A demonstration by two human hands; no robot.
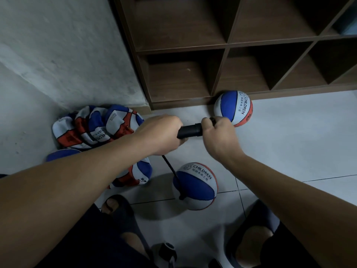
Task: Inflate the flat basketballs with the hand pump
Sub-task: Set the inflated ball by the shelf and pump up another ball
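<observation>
Pale tiled floor (pixel 289 132), grey plaster wall on the left, dark brown cubby shelf (pixel 231 45) standing against it at the back.

Left hand (pixel 160 134): fingers curled tight round the near end of the black hand pump (pixel 190 130), barrel held roughly level above the floor. Right hand (pixel 218 132): fingers wrapped over the pump's far end, at the handle; black part visible between thumb and forefinger. Both grips closed on the pump, hands just apart with a short stretch of barrel showing between them.

Thin black hose (pixel 172 171) drops from under the left hand to the near basketball (pixel 195 187), on the floor between the feet; hose end sits in its blue panel. Ball looks round.

Second basketball (pixel 233 107) rests against the shelf base, behind the right hand.

Pile of flat basketballs (pixel 94 128) in the wall corner, crumpled, blue/white/red panels.

Printing: "CHILDREN" readable on both round balls, with small characters beneath, too small to read; partial "HILDRE" on the pile.

Dark open-toe slippers (pixel 119 211) on both feet.
</observation>
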